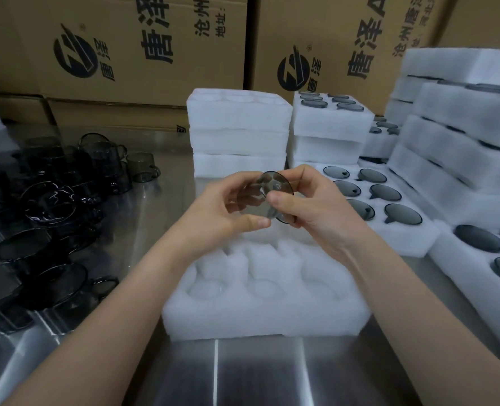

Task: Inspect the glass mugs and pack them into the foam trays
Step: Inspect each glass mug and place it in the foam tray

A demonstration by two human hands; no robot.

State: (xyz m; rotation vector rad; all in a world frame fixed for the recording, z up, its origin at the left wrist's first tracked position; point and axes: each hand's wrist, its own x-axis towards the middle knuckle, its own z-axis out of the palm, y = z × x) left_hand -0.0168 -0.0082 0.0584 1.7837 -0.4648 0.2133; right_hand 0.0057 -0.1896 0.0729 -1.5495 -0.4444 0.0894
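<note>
Smoke-grey glass mug (pixel 268 197) sat tipped between my hands, my left hand (pixel 228 209) cupping its wall and my right hand (pixel 313 206) pinching its rim, above a foam tray (pixel 257 320) whose visible pockets held nothing. Filled trays (pixel 412 241) lay and stood stacked to my right, while a heap of loose mugs (pixel 55 206) waited on my left, so I judged the job partly done. Everything rested on a shiny steel table (pixel 260 373), with printed cardboard cartons (pixel 143 45) behind.
</note>
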